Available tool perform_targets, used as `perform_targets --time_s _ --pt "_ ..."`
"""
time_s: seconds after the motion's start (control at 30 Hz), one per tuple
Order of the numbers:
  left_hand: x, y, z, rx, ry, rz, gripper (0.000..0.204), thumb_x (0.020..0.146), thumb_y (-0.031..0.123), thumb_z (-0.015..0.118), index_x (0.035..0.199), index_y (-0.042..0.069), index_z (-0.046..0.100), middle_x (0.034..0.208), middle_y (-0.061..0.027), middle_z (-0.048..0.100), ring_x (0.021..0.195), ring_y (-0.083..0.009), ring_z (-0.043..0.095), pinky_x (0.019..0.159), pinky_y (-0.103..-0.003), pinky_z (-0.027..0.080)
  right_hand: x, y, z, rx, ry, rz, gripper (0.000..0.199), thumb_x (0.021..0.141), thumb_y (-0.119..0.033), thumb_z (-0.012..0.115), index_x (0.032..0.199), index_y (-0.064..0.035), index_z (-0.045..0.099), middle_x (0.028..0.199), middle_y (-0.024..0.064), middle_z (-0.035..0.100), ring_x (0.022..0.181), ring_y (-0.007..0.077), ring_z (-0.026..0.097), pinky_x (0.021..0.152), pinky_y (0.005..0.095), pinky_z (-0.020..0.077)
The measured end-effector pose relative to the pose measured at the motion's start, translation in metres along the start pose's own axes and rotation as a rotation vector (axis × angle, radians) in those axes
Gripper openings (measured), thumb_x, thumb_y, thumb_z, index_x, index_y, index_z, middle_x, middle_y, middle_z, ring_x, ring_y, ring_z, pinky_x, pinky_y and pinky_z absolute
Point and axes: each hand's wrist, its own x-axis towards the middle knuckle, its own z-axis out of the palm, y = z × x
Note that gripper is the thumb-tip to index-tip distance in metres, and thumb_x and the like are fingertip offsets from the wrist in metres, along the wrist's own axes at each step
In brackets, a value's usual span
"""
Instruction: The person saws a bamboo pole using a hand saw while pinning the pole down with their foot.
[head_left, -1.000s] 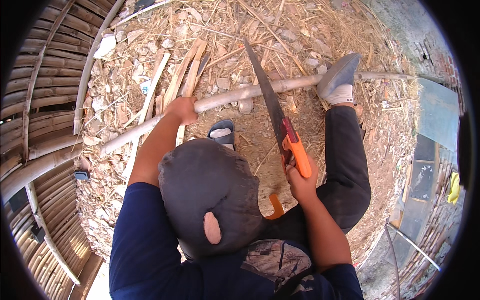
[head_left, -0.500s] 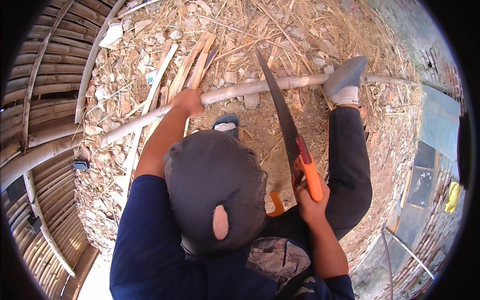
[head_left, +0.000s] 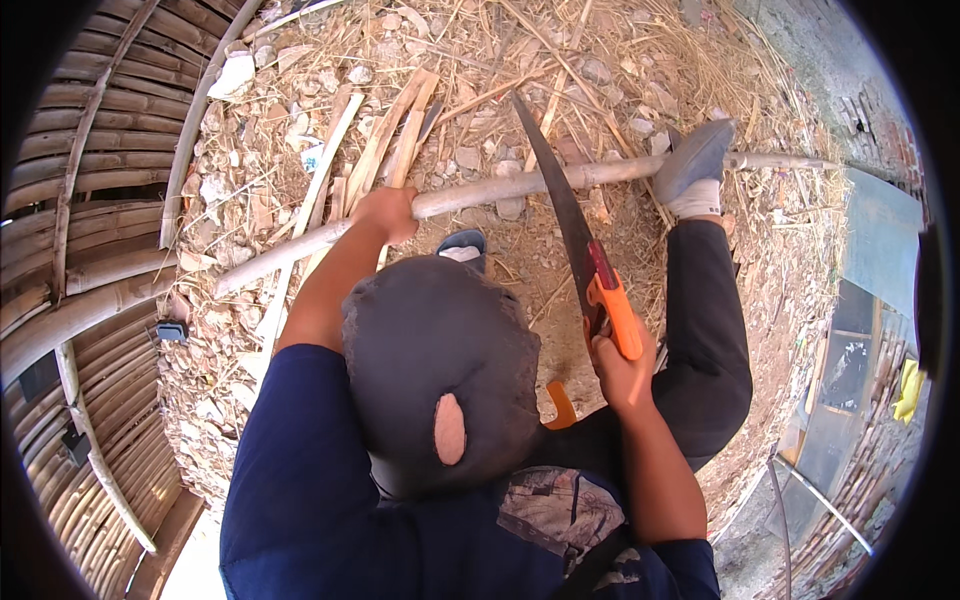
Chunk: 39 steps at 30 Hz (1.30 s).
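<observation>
My left hand [head_left: 388, 214] is closed around a long pale pole [head_left: 470, 194] that lies crosswise over the ground. My right hand [head_left: 625, 368] grips the orange handle of a handsaw [head_left: 568, 215]. Its dark blade points away from me and crosses the pole between my left hand and my right foot. I cannot tell how deep the blade sits in the wood. A grey shoe [head_left: 695, 160] on my right foot rests on the pole towards its right end. The dark cap [head_left: 440, 360] hides part of the ground in the middle.
Several split wood strips [head_left: 395, 125] lie among stones and straw beyond my left hand. A curved orange piece [head_left: 560, 405] shows beside the cap. Slatted bamboo walls [head_left: 110, 150] stand at the left. A blue-grey panel [head_left: 880, 245] and a yellow cloth [head_left: 906, 390] are at the right.
My right hand and the saw handle have moved forward, away from me. The blade still crosses the pole, and my left hand keeps its hold. The whole view has shifted slightly.
</observation>
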Motion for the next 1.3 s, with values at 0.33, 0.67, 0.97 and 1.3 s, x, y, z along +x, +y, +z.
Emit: perform_targets --time_s 0.33,0.67,0.97,1.3 --pt "-0.002 0.024 0.013 0.046 0.031 -0.064 0.040 0.086 0.021 0.068 0.125 0.012 0.066 0.115 -0.0153 0.075 0.112 -0.0335 0.071 0.097 -0.046 0.057 0.036 -0.004 0.006 -0.066 -0.039 0.004 0.015 0.085 0.002 0.058 0.100 0.0031 0.062 0.085 0.0039 0.064 0.076 0.0098 0.060 0.071 0.0276 0.0503" --pt "0.002 0.014 -0.005 -0.015 -0.019 -0.052 0.048 0.084 0.020 0.066 0.132 0.016 0.066 0.119 -0.0148 0.074 0.114 -0.0327 0.070 0.101 -0.046 0.056 -0.069 -0.004 -0.046 -0.293 0.052 -0.054 0.014 0.080 -0.006 0.067 0.091 -0.0005 0.060 0.080 0.0099 0.068 0.071 0.0194 0.069 0.070 0.0328 0.0547" --pt "0.008 0.007 -0.009 -0.055 -0.044 0.002 0.050 0.080 0.019 0.068 0.130 0.014 0.067 0.116 -0.0161 0.074 0.112 -0.0327 0.070 0.100 -0.045 0.055 -0.098 -0.011 -0.057 -0.072 0.071 0.059 0.015 0.079 -0.002 0.062 0.093 0.0003 0.058 0.082 0.0074 0.064 0.066 0.0116 0.062 0.070 0.0275 0.0541" --pt "0.009 0.011 -0.007 -0.072 -0.039 -0.020 0.047 0.079 0.018 0.070 0.126 0.012 0.069 0.118 -0.0158 0.074 0.113 -0.0327 0.070 0.100 -0.044 0.055 -0.108 -0.037 -0.045 -0.039 0.118 0.056 0.018 0.082 0.000 0.060 0.098 0.0050 0.063 0.084 0.0090 0.067 0.081 0.0127 0.068 0.082 0.0297 0.0560"
